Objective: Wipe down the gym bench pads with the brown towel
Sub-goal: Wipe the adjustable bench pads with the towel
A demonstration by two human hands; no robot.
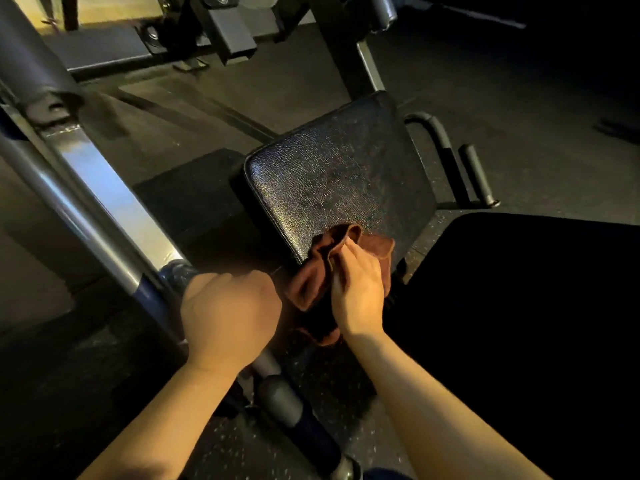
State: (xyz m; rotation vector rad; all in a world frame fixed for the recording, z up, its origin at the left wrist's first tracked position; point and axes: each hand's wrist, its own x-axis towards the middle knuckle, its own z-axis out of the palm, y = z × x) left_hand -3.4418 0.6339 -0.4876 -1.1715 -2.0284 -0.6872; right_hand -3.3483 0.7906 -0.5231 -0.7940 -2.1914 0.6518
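Right hand (360,285) gripping crumpled brown towel (311,271), grainy black pad (332,174)

Dim room around me: dark speckled rubber floor (346,386), grey steel machine frame (86,188) at left, warm light upper left.

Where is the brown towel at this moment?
In the head view, the brown towel lies bunched on the near corner of the black bench pad, gripped by the right hand, right of the left hand.
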